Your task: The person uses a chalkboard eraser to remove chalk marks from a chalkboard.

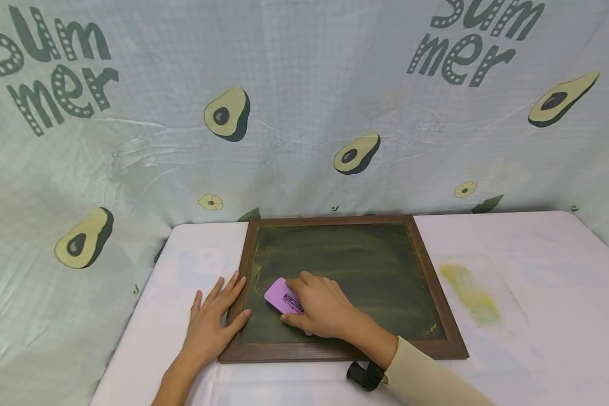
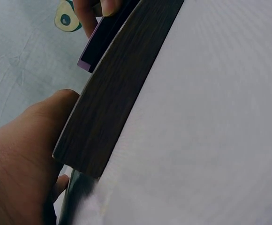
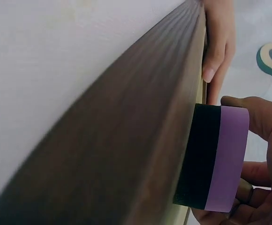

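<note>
A wood-framed chalkboard (image 1: 345,270) lies flat, its dark surface marked by faint yellow smears. My right hand (image 1: 325,307) grips a purple board eraser (image 1: 278,293) over the lower left part of the board. From the side, the right wrist view shows the eraser (image 3: 230,159) with its black felt toward the board and thumb and fingers at its edges. My left hand (image 1: 213,324) rests with spread, straight fingers on the frame's left side. In the left wrist view the left hand (image 2: 28,145) is beside the frame's corner (image 2: 89,154).
The board lies on a white-covered table (image 1: 548,293). A yellow-green stain (image 1: 471,294) marks the cover to the right of the board. Behind the table hangs a pale curtain (image 1: 294,113) printed with avocados. A black strap device (image 1: 365,376) is on the right wrist.
</note>
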{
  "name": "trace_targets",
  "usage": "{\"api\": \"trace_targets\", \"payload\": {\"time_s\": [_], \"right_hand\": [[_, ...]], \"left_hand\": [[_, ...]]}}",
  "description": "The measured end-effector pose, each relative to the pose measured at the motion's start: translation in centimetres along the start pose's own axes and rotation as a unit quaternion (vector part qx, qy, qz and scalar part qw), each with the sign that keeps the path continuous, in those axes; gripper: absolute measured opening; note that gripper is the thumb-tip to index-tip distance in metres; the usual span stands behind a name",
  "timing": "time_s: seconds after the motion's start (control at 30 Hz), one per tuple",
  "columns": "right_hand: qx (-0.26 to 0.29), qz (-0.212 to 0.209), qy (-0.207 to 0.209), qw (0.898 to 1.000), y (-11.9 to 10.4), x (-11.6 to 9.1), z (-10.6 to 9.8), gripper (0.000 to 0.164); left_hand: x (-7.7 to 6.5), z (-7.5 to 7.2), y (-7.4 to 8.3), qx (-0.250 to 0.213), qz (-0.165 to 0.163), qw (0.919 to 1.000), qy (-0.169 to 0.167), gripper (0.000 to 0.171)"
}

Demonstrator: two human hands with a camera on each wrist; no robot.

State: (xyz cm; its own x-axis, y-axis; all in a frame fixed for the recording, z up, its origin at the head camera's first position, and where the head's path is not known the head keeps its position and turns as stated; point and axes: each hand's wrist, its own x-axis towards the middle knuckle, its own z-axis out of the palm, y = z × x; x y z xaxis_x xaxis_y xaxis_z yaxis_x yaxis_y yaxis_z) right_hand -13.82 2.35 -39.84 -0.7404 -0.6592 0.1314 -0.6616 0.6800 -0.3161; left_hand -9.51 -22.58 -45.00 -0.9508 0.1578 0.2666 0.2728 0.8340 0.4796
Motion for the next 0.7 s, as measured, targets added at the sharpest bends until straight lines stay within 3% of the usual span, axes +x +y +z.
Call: {"api": "trace_targets", "payload": {"time_s": [0.2, 0.7], "right_hand": [[-0.02, -0.019, -0.01, 1.0, -0.6, 0.7, 0.2, 0.059], [-0.052, 0.009, -0.014, 0.999, -1.2, 2.4, 0.0, 0.056]], "left_hand": [[-0.1, -0.1, 0.1, 0.001, 0.001, 1.0, -0.001, 0.063], [0.1, 0.0, -0.1, -0.008, 0.001, 0.9999, -0.012, 0.062]]}}
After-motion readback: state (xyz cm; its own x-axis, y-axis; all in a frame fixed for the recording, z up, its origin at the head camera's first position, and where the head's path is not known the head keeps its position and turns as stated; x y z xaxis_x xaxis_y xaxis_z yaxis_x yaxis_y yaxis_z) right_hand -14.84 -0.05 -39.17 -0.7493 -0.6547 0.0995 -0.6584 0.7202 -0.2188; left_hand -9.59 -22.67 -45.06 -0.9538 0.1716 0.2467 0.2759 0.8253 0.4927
